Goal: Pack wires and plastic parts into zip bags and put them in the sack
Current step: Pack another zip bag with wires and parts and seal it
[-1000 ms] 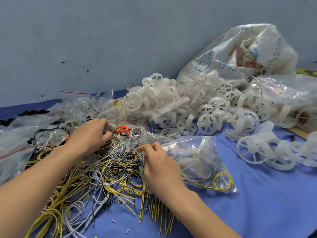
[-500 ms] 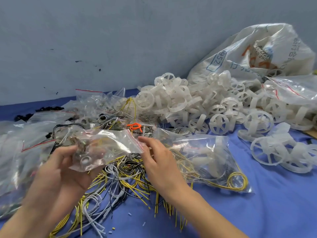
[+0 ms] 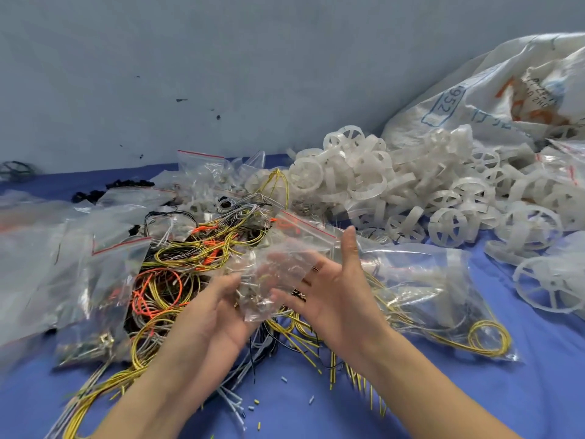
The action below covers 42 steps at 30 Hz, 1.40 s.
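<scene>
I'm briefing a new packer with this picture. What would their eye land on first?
Probably the big heap of white plastic wheels at back right, in front of the white sack. Next, the yellow and orange wire tangle at centre left, among clear bags. In front, the left hand and right hand hold up a small zip bag.

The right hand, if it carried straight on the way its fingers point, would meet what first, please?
Most likely the small zip bag that the left hand holds; the right hand seems almost against it, though blur leaves depth unclear.
</scene>
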Each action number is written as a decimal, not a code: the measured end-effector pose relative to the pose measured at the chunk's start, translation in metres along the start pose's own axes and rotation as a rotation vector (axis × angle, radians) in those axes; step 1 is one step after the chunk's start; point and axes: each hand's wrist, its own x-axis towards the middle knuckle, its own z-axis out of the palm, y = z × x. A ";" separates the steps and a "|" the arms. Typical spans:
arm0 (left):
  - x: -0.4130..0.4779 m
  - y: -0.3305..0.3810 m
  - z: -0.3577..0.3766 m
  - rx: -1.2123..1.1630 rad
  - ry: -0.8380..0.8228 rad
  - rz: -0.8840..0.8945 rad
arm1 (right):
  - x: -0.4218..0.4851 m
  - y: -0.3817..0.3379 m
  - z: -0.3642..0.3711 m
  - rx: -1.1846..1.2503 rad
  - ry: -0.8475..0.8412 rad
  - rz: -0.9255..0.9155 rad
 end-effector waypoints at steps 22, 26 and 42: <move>-0.009 -0.006 0.004 0.467 0.069 0.063 | -0.004 0.009 -0.005 -0.218 0.102 0.000; -0.013 -0.009 0.005 0.626 0.031 0.092 | -0.006 0.010 -0.004 -0.181 0.013 0.070; -0.011 0.010 0.003 0.596 0.189 0.201 | -0.002 0.007 -0.005 -0.147 0.083 0.028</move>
